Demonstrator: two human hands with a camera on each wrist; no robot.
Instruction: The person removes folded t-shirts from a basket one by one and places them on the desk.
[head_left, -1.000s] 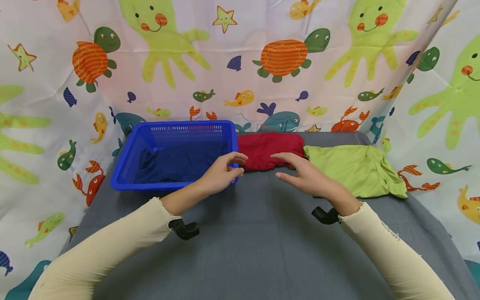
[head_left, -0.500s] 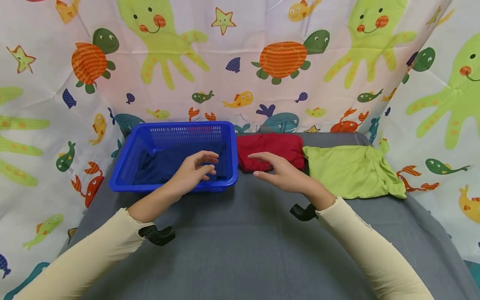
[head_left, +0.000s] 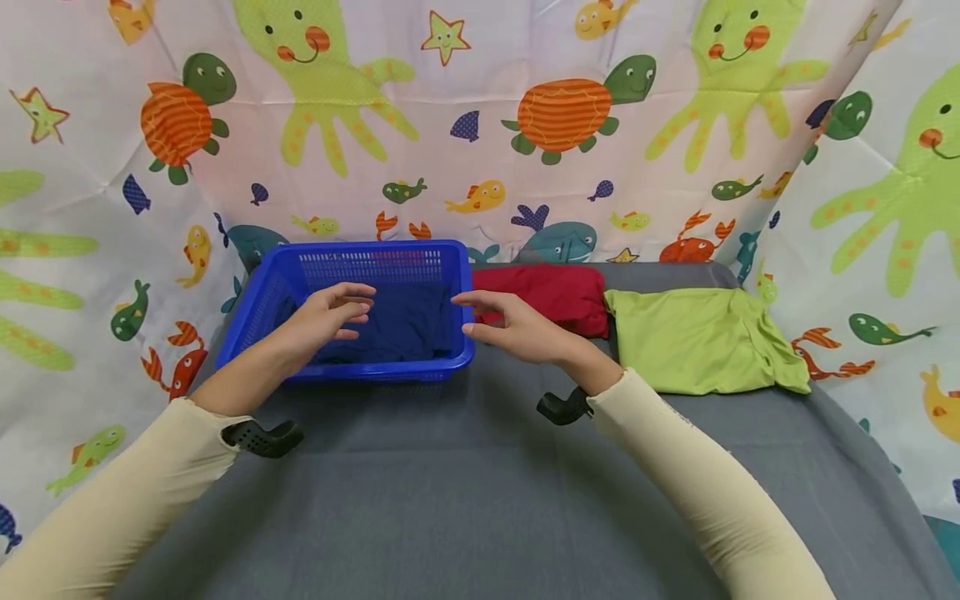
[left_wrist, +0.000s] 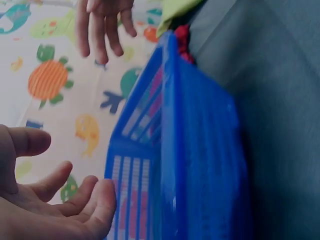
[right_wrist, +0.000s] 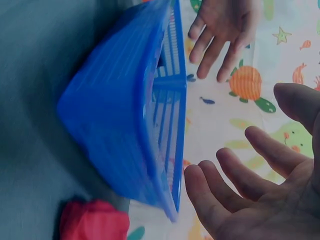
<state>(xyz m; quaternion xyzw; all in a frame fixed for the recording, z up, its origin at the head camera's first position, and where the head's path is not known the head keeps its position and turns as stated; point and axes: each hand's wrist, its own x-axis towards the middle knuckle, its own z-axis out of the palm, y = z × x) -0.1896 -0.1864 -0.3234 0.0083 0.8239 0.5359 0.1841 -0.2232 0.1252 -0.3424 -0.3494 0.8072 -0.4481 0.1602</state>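
A blue plastic basket (head_left: 375, 369) with slotted walls stands at the back left of the table, and a dark navy cloth (head_left: 405, 321) lies inside it. Over the basket's left part hovers my left hand (head_left: 318, 323), its fingers loosely bent around nothing. My right hand (head_left: 513, 327) is near the basket's right rim, thumb and fingers apart, overlapping a folded red cloth (head_left: 555, 292) in the head view. In the right wrist view, the right hand (right_wrist: 255, 185) is above the rim level with nothing in it. The left wrist view shows the left hand (left_wrist: 60, 200) beside the rim, also holding nothing.
A folded lime-green cloth (head_left: 701, 342) lies right of the red one. Grey fabric (head_left: 465, 492) covers the table. A white curtain (head_left: 450, 92) printed with sea animals hangs close behind the basket and along both sides.
Both hands have moved left: the left from the basket's right front corner to over its left part, the right from in front of the red cloth to the basket's right rim. Basket and cloths stay put.
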